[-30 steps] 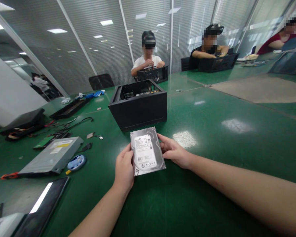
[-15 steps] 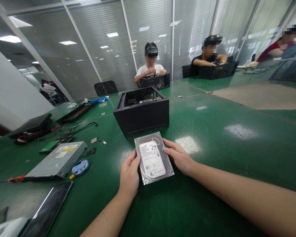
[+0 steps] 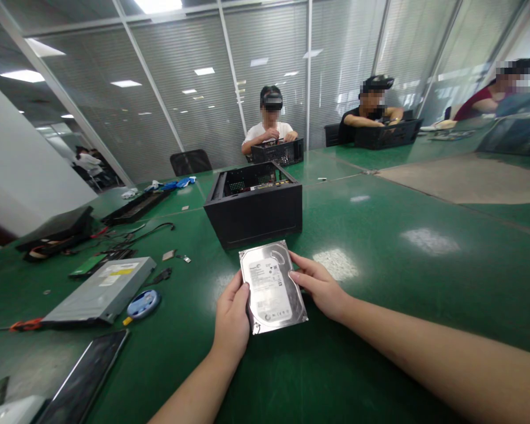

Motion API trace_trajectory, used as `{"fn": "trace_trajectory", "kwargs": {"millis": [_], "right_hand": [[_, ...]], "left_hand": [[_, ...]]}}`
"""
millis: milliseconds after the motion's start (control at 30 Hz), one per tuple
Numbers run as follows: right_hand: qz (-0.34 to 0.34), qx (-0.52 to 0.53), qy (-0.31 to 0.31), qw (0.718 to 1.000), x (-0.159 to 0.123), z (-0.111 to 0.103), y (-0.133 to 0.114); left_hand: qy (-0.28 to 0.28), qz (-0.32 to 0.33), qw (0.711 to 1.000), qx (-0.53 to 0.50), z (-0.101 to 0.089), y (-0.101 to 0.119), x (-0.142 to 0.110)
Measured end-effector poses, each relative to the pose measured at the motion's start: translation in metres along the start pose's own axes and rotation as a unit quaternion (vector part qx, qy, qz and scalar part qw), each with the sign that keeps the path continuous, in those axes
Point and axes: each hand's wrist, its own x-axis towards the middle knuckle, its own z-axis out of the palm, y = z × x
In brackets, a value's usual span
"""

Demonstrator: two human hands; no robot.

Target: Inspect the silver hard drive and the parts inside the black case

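Note:
A silver hard drive [image 3: 271, 287] with a white label is held flat a little above the green table [image 3: 380, 265], label up. My left hand [image 3: 232, 321] grips its left edge, thumb on top. On the drive's right edge rests my right hand [image 3: 320, 285], its fingers curled around it. Just beyond the drive stands an open black computer case [image 3: 255, 206], top open, with parts visible inside.
Left of me lie a grey optical drive [image 3: 99, 291], a blue round disc [image 3: 143, 303], a red-handled screwdriver [image 3: 20, 325], cables and a dark phone [image 3: 83, 380]. Three other people sit at the far side with black cases.
The view has tilted slightly, so everything sits lower in the picture. The hard drive stays in both hands, turned a little, at about the same spot before the case.

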Motion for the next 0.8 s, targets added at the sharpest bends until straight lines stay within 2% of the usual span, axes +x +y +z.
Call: {"fn": "trace_trajectory", "kwargs": {"millis": [233, 433, 633, 800], "right_hand": [[-0.023, -0.046, 0.036, 0.998, 0.000, -0.005, 0.006], [-0.014, -0.029, 0.066, 0.997, 0.002, -0.012, 0.016], [0.005, -0.032, 0.048, 0.998, 0.000, -0.011, 0.011], [-0.004, -0.025, 0.006, 1.000, 0.000, -0.006, 0.003]], "left_hand": [[-0.002, 0.062, 0.996, 0.060, 0.005, 0.012, -0.005], [-0.013, 0.050, 0.998, 0.046, 0.004, 0.011, -0.004], [0.005, 0.044, 0.999, 0.015, 0.000, 0.000, -0.001], [-0.057, 0.050, 0.994, -0.080, 0.006, 0.001, -0.002]]}}
